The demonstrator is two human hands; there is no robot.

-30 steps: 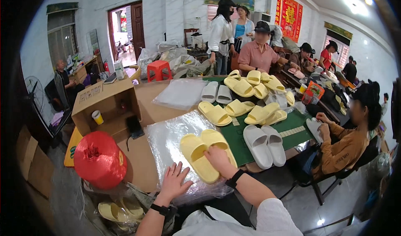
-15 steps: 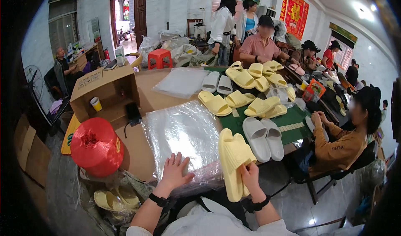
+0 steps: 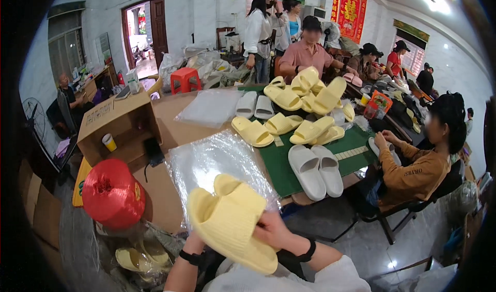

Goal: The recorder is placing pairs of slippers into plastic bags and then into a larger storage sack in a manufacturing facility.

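Yellow slippers (image 3: pixel 227 214), qty 2, gripped by R hand (image 3: pixel 271 230); L hand (image 3: pixel 195 242) part-hidden, can't tell grip.

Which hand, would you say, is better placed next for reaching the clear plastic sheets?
Probably the left hand: it is close to the clear plastic sheets, whereas the right hand grips a pair of yellow slippers. Partly hidden behind them, the left may be helping support them.

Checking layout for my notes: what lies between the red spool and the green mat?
In the head view: brown board, then clear plastic, partly hidden by yellow slippers in the right hand.
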